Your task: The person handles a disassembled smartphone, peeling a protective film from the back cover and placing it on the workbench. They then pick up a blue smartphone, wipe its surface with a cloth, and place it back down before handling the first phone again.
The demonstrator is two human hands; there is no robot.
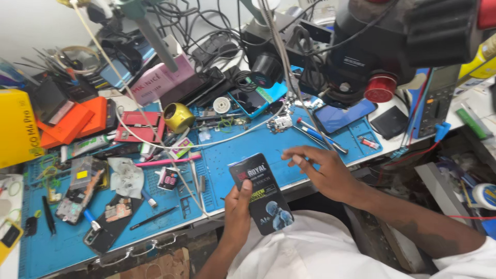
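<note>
Left hand (238,209) grips a flat black packet (262,194) by its left long edge, fingers clamped on it, thumb on the printed face. The packet is tilted, its top end over the near edge of the blue work mat (248,150), its bottom end hanging past that edge above the person's white shirt (310,248).

Right hand (323,170) sits just right of the packet, not touching it. Fingers are loosely apart and half curled, tips pointing at the packet's upper right corner, holding nothing.

Landmark is the mat. Bare patch of mat lies just above the packet, between it and a small circuit board (281,123) further back. This is the only open room near the hands. A white cable (206,143) runs across the mat left of the packet. A pink tool (168,161) lies on the mat's left half, near a black pen-like tool (153,217) and an opened phone (77,194). A yellow tape roll (178,117) stands at the mat's back edge. A dark phone (345,114) rests on the mat's right end, under the microscope (372,57) that overhangs it. Orange boxes (77,121) crowd beyond the mat's left back corner. The mat's near edge runs diagonally.
</note>
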